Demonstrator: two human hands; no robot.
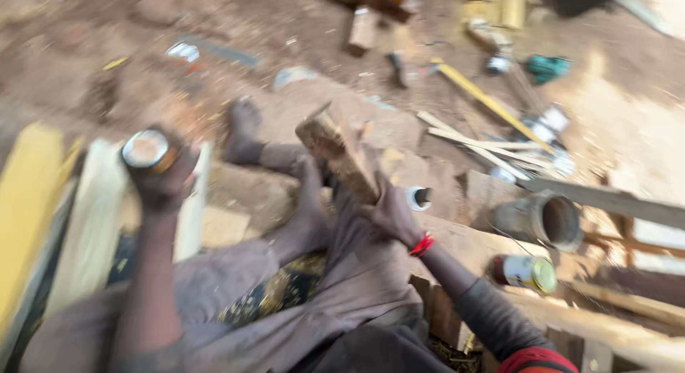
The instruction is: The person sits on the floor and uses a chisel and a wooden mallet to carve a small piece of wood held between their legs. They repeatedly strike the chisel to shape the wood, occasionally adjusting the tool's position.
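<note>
The right hand (pixel 392 212) was clenched around the near end of a wooden block (pixel 335 148), held over the person's lap. The left hand (pixel 163 180) gripped a small round tin (pixel 145 149), raised at the left with its top facing up. In my judgement the step wanted a firm grip low on the block and the tin kept level — the blur suggested quick motion. The block's long axis ran from near right to far left, its free end pointing away over the sawdust-covered ground (pixel 300 31).
</note>
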